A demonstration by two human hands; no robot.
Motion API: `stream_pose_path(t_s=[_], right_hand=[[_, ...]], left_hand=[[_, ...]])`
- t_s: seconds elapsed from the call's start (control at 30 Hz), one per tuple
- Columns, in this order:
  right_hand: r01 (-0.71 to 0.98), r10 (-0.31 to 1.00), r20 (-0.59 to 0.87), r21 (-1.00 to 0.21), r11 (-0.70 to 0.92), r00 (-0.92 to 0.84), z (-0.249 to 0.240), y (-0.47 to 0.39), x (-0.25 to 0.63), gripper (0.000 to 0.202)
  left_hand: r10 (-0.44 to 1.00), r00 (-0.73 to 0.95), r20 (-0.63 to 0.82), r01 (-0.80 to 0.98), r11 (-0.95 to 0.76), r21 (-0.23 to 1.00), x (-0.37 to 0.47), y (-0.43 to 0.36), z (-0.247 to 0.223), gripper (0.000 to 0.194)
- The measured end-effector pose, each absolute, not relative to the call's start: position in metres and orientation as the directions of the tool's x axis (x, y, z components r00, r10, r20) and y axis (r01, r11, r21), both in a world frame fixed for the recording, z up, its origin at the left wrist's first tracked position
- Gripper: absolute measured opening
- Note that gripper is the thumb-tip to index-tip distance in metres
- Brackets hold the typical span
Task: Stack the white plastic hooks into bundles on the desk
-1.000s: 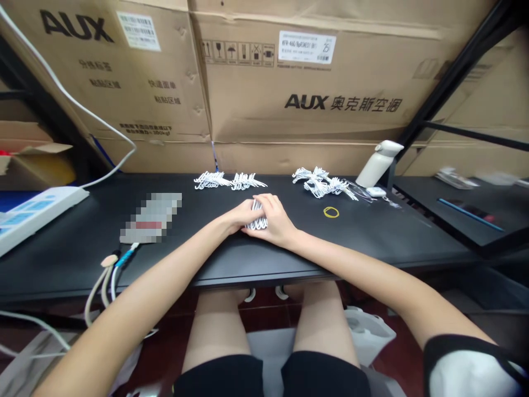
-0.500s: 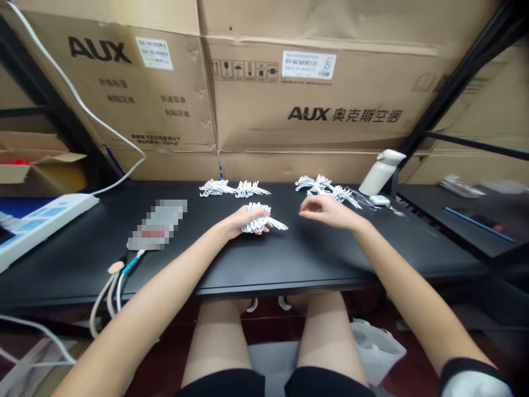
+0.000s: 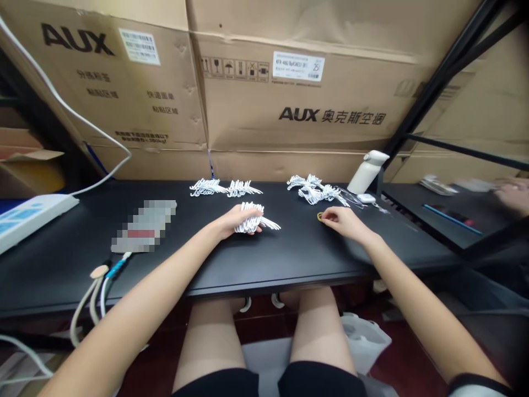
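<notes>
My left hand (image 3: pixel 231 221) is wrapped round a bundle of white hooks (image 3: pixel 249 218), whose thin ends stick out to the right over the black table (image 3: pixel 256 264). To the right, my right hand (image 3: pixel 339 221) pinches a small yellow band (image 3: pixel 319 216) between thumb and fingertips, low over the tabletop. Two bundles of similar white hooks (image 3: pixel 206 187) lie behind my left hand near the boxes. Several more white bundles (image 3: pixel 311 193) are grouped behind my right hand.
A white bottle (image 3: pixel 367 172) and a small white case (image 3: pixel 366 198) stand at the back right. On the left are a blurred-out device (image 3: pixel 144 226) with cables and a power strip (image 3: pixel 37 215). Large cardboard boxes (image 3: pixel 248 132) line the back. Another person's hand (image 3: pixel 514 196) shows at far right.
My right hand has moved right and down, away from the held bundle, and a yellow band now shows at its fingertips. The view has shifted slightly; another person's hand has appeared at right.
</notes>
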State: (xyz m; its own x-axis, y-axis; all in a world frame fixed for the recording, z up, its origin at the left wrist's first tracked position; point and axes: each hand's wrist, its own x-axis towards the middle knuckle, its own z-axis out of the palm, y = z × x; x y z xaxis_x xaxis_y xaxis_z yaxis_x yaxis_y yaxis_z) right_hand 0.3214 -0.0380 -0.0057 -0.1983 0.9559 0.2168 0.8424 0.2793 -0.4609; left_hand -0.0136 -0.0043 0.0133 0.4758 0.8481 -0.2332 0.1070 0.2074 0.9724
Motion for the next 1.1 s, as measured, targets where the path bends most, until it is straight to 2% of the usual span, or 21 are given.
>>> stream_pose_path(t_s=[0.23, 0.4, 0.53, 0.6, 0.7, 0.8, 0.9, 1.0, 1.1], right_hand=[[0.741, 0.976, 0.205, -0.644, 0.191, -0.073, -0.002, -0.037, 0.330, 0.013], [0.698, 0.975, 0.219, -0.691, 0.188, -0.045, -0.002, -0.036, 0.334, 0.018], [0.644, 0.929, 0.366, -0.724, 0.245, 0.058, -0.001, -0.033, 0.337, 0.024], [0.577, 0.919, 0.374, -0.780, 0.241, 0.122, -0.001, -0.029, 0.340, 0.029], [0.423, 0.927, 0.294, -0.889, 0.176, 0.232, 0.000, -0.024, 0.343, 0.035], [0.163, 0.919, 0.210, -0.973, 0.164, 0.334, 0.002, -0.024, 0.339, 0.036], [-0.118, 0.982, -0.003, -0.993, 0.019, 0.190, 0.004, -0.032, 0.323, 0.031], [-0.282, 0.985, -0.174, -0.945, -0.168, -0.005, 0.004, -0.044, 0.297, 0.018], [-0.406, 0.969, -0.198, -0.881, -0.242, -0.149, 0.007, -0.056, 0.267, 0.018]], left_hand=[[0.847, 0.479, -0.232, 0.109, 0.205, 0.973, -0.014, -0.003, 0.012, 0.038], [0.851, 0.470, -0.234, 0.109, 0.207, 0.972, -0.013, -0.004, 0.014, 0.035], [0.851, 0.473, -0.230, 0.094, 0.211, 0.973, -0.013, -0.005, 0.014, 0.033], [0.850, 0.477, -0.223, 0.083, 0.209, 0.974, -0.013, -0.004, 0.013, 0.033], [0.852, 0.478, -0.213, 0.071, 0.204, 0.976, -0.013, -0.003, 0.012, 0.034], [0.854, 0.479, -0.203, 0.059, 0.199, 0.978, -0.013, -0.003, 0.011, 0.033], [0.871, 0.457, -0.180, 0.026, 0.189, 0.982, -0.012, -0.003, 0.010, 0.032], [0.902, 0.400, -0.162, -0.022, 0.186, 0.982, -0.011, -0.002, 0.010, 0.029], [0.921, 0.357, -0.155, -0.061, 0.189, 0.980, -0.010, -0.002, 0.012, 0.028]])
